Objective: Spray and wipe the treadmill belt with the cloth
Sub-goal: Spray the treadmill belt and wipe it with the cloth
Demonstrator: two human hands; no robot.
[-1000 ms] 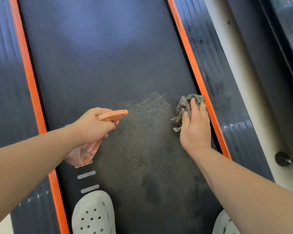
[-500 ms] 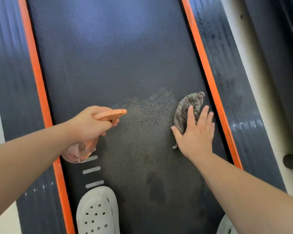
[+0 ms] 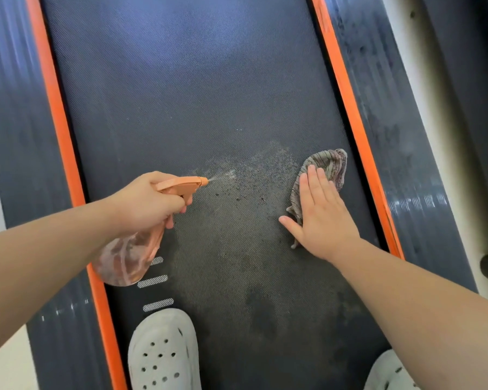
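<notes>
Two hands: both over belt [image 3: 195,80], forearms coming in from the near edge.
left hand [image 3: 144,201]: wrapped round the neck of bottle [image 3: 130,257], fingers curled at the trigger.
bottle: orange head, clear pinkish body hanging below left hand, over left stripe [image 3: 54,102].
nozzle [image 3: 206,180]: sticks out past left hand, aimed toward right hand.
mist [image 3: 226,174]: leaving nozzle, in the gap between the hands, nearer the left one.
right hand [image 3: 321,218]: flat, palm down, fingers straight and together, thumb splayed toward left hand; presses on cloth.
cloth [image 3: 327,167]: bunched, striped grey, on belt under right hand's fingers; far end pokes out past the fingertips, a tail shows by the thumb. Well apart from left hand.
wet patch [image 3: 237,235]: speckled, between the hands and nearer the body; cloth at its right edge.
right stripe [image 3: 347,88]: just outboard of right hand and cloth.
left shoe [image 3: 164,353]: white, perforated, on belt below left hand.
right shoe [image 3: 389,372]: partly cut off, below right forearm.
</notes>
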